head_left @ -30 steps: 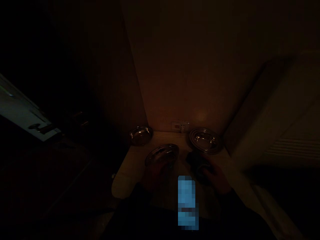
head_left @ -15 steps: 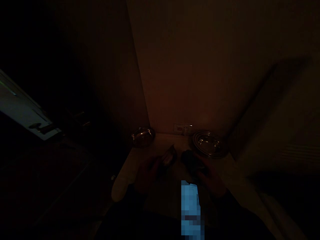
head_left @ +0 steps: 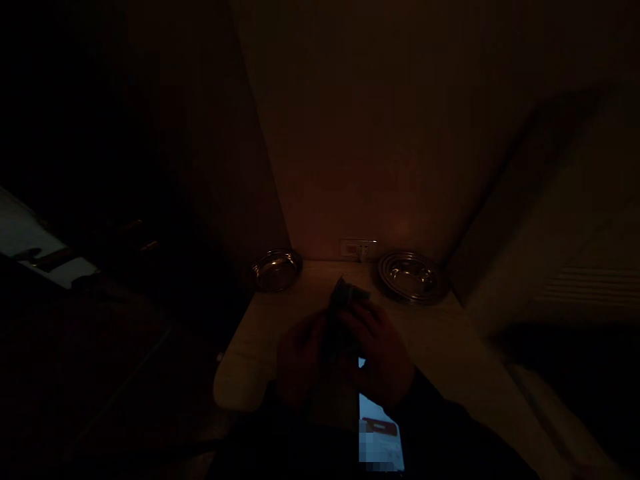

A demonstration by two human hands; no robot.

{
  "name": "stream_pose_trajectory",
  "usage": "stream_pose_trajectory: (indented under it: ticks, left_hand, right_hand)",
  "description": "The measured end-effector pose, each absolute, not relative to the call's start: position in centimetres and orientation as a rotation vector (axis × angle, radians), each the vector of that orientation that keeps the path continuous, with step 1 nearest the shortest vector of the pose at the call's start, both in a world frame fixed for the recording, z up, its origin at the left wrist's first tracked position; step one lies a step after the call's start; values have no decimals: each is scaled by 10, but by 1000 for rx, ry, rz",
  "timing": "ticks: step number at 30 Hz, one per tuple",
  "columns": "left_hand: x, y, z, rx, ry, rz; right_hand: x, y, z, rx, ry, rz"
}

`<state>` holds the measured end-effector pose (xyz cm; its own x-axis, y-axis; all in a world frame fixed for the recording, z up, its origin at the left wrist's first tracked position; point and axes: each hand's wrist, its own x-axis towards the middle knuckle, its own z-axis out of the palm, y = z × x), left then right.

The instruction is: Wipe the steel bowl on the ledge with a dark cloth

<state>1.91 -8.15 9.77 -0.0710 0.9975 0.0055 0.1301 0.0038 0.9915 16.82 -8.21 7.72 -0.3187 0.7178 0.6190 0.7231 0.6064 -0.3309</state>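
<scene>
My left hand (head_left: 300, 357) and my right hand (head_left: 383, 353) are close together over the table, in very dim light. Between them is a dark, crumpled, cloth-like bundle (head_left: 345, 297) with a pointed tip at its upper end. The fingers of my right hand lie over the bundle from the right. My left hand's fingers curl at its left side, and shadow hides what they grip. Below my right wrist a lit phone screen (head_left: 380, 437) glows, partly covered by that hand.
A shiny metal plate (head_left: 257, 270) stands at the table's back left, a stack of metal plates (head_left: 387, 283) at the back right. Behind them a socket panel (head_left: 349, 248) is set in the wall. The pale tabletop (head_left: 240, 373) has a rounded left corner.
My hands were apart, each with a dark item. They have come together, my right hand moving left so that its fingers overlie the bundle. The view has shifted slightly.
</scene>
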Motion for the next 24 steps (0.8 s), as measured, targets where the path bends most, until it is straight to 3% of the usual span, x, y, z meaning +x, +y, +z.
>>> stream_pose_trajectory:
  ticks: [10,24]
  left_hand:
    - [21,-93,97,1240,1459,1302]
    - [28,-102,97,1178,1369,1293]
  right_hand:
    - [164,-77,83,-1016,-2155,-80]
    - [167,-78,86,-1149,-1979,103]
